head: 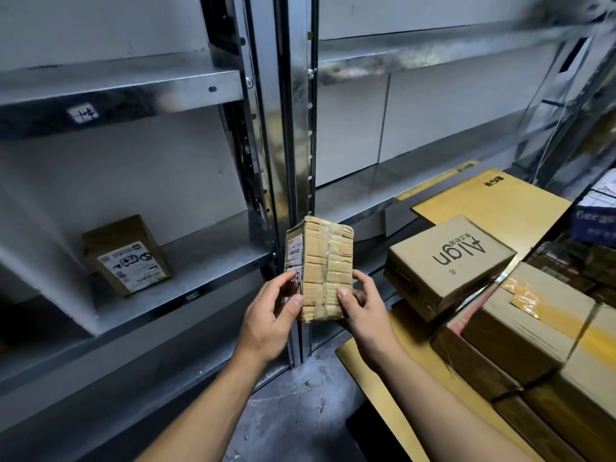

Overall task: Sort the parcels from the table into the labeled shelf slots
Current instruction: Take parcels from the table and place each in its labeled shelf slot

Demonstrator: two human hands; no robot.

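A small tape-wrapped cardboard parcel [325, 261] is held upright in front of the shelf's metal upright, its shipping label on the left face. My left hand [268, 320] grips its lower left side, thumb on the front. My right hand [363, 311] grips the lower right side, thumb on the front too. Another labelled parcel [125, 255] sits on the left shelf board [206, 258]. On the table [376, 361] at right lie a box printed "Algn" [450, 258] and several more taped cardboard boxes [526, 325].
Galvanised steel shelving fills the view: an upper left shelf with a small label [83, 113] and a right bay [416, 191] holding a flat yellow envelope [493, 201]. A blue and white package [596, 215] sits at far right. Grey concrete floor lies below.
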